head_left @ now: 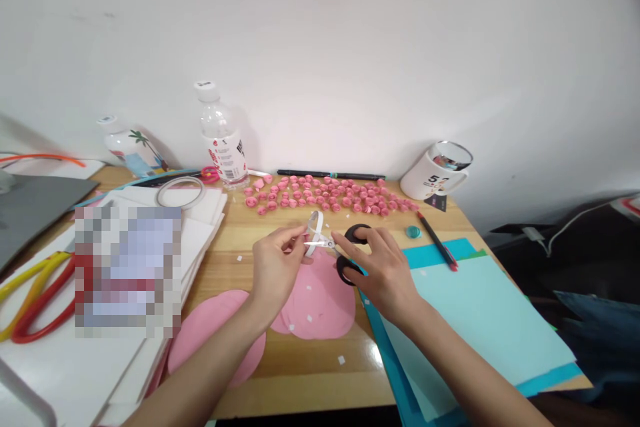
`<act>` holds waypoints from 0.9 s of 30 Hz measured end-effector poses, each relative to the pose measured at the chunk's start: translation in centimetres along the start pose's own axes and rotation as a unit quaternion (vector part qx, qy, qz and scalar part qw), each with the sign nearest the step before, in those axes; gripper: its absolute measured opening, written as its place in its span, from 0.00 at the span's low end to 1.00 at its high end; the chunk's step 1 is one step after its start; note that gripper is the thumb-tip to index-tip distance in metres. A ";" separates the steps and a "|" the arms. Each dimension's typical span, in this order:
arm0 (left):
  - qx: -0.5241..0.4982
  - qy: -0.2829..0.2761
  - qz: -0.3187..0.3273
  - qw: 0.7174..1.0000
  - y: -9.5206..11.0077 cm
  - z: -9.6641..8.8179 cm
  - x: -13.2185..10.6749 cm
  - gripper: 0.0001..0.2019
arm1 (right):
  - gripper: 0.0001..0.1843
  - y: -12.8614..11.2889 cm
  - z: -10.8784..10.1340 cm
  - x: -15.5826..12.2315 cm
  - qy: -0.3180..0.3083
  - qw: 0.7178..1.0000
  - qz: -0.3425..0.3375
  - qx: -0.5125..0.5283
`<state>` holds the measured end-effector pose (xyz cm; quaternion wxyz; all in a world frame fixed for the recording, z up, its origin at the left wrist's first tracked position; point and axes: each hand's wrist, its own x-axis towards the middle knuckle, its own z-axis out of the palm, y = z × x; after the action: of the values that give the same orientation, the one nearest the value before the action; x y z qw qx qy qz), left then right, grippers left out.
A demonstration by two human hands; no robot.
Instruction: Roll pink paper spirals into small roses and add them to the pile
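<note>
My left hand [277, 267] pinches a narrow roll of white tape [319, 223], held on edge above the table. The fingers of my right hand [387, 270] are in the black loops of a small pair of scissors [342, 269], whose blades point left and lie across the tape by my left fingertips. Whether the blades cut into it I cannot tell. Under both hands lie overlapping pink paper circles [325, 310] dotted with small white scraps [309, 319]. More pink circles [220, 330] lie partly behind my left forearm. Beyond my hands, many little rolled pink paper pieces [325, 199] spread across the table.
A clear bottle [223, 147], a black pen [330, 175] and a white mug [435, 173] stand or lie near the wall. Light blue sheets [480, 327] and a red-tipped pen [437, 240] are at right. White papers [200, 247] and red-yellow scissors [45, 300] cover the left.
</note>
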<state>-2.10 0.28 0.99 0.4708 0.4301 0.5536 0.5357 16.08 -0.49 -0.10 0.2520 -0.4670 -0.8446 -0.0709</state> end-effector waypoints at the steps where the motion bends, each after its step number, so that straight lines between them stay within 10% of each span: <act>1: 0.006 -0.001 0.004 1.000 0.0 0.0 0.0 0.13 | 0.25 0.0 0.1 0.0 -0.004 1.000 0.003 0.003; 19: 0.289 0.028 0.313 0.904 -1.3 -0.6 0.0 0.13 | 0.26 0.8 0.6 -1.0 -0.056 0.980 0.058 0.185; 23: 0.412 0.028 0.301 0.859 -1.8 -1.1 0.3 0.15 | 0.21 2.0 -0.4 -1.0 -0.023 0.977 0.134 0.164; 27: 0.519 -0.020 0.225 0.824 -2.2 -1.3 0.4 0.16 | 0.18 4.2 -2.0 -1.2 -0.122 0.975 0.147 0.115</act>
<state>-3.36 0.33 -1.21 0.0557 0.7340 0.6284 0.2515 20.81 0.21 0.53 0.2064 -0.5590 -0.7938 0.1216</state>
